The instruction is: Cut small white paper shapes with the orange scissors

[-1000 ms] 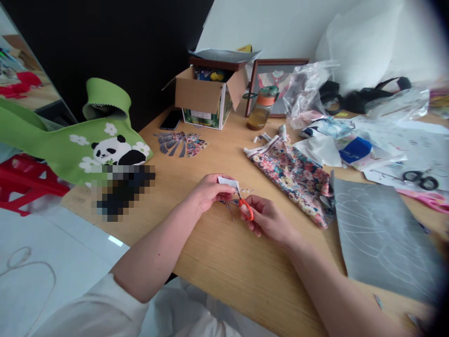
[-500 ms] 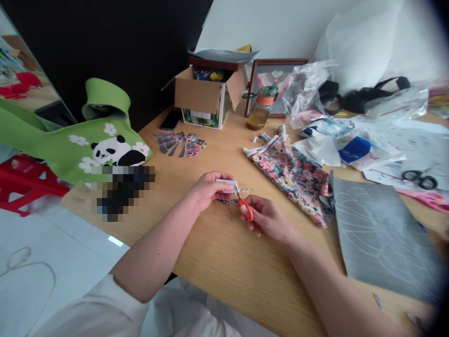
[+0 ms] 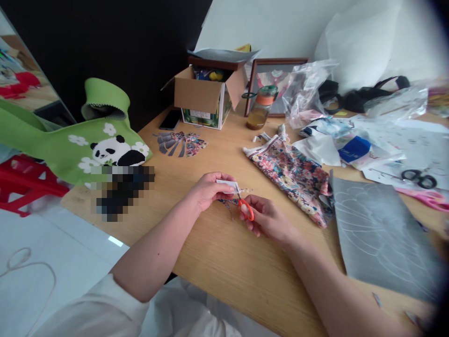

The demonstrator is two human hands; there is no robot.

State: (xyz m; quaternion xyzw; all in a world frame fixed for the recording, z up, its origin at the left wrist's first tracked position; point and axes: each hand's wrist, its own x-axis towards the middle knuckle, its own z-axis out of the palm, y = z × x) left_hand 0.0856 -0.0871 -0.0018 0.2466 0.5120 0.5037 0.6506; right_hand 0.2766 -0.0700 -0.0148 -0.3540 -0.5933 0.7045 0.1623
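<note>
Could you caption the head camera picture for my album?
Left hand holds a small white piece; right hand holds orange-handled scissors at its edge.

Orange-handled scissors [image 3: 242,202], white piece [image 3: 226,184], floral fabric [image 3: 288,177] — pink, cream, navy, green panda-patterned cover [image 3: 63,152]

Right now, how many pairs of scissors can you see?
2 clearly: orange scissors in the right hand, black scissors at far right. The pink item near those may be a third; others may be hidden.

Just left of the orange-handled metal scissors [image 3: 247,205], the bare left hand [image 3: 211,189] is held in a pinch; around the scissors the bare right hand [image 3: 264,214] is curled, both bare forearms [image 3: 157,245] stretched toward them.
</note>
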